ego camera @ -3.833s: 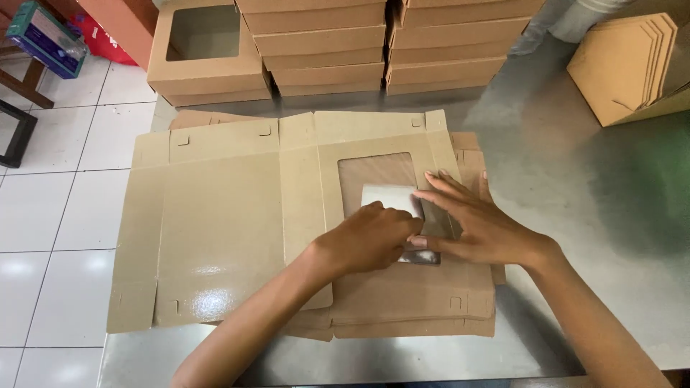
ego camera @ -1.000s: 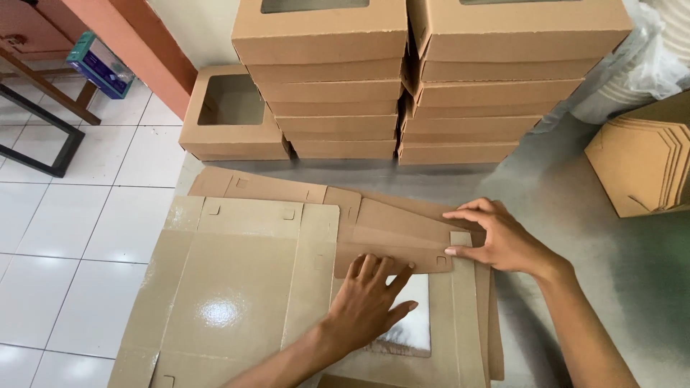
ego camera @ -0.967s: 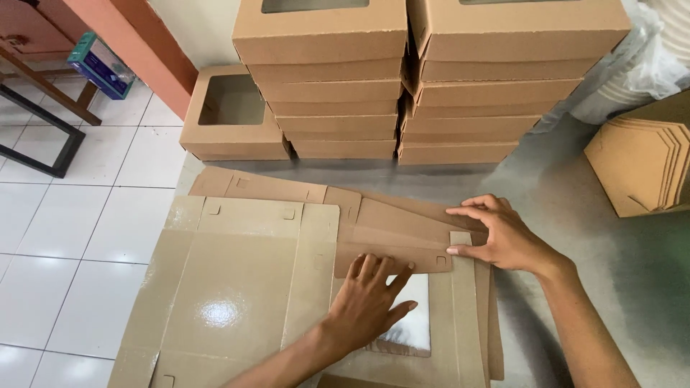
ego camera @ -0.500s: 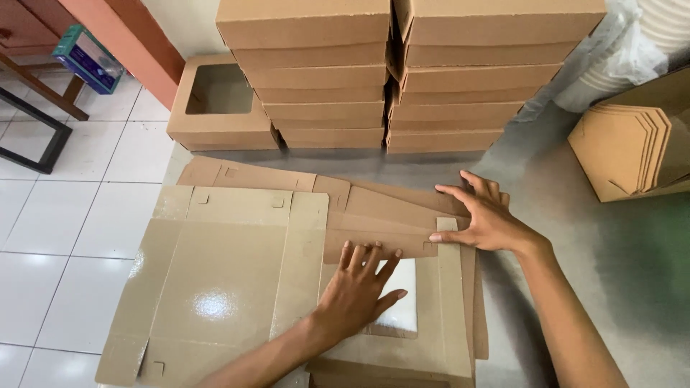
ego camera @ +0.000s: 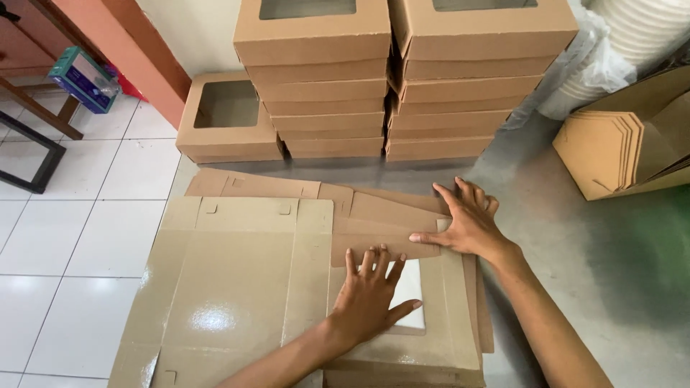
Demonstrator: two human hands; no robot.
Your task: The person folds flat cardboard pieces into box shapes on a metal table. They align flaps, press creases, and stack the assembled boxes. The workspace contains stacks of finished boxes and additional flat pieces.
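A flat, unfolded brown cardboard box blank (ego camera: 237, 287) with a glossy inner face lies on a stack of similar blanks on the metal table. My left hand (ego camera: 370, 294) presses flat on the panel beside the clear window cutout (ego camera: 411, 287), fingers spread. My right hand (ego camera: 466, 219) rests on the far flap (ego camera: 384, 233), which is folded over toward me, with thumb and fingers pushing it down at its right end. Neither hand grips anything.
Two stacks of folded brown window boxes (ego camera: 402, 79) stand at the back, with one more box (ego camera: 226, 118) to their left. A pile of flat cardboard pieces (ego camera: 611, 151) leans at the right. White plastic-wrapped goods (ego camera: 618, 50) sit behind. White tiled floor (ego camera: 65, 237) lies left.
The far flap has been folded down over the window panel. My left hand slid onto the panel by the window and my right hand moved to the flap's right end. The view shifted.
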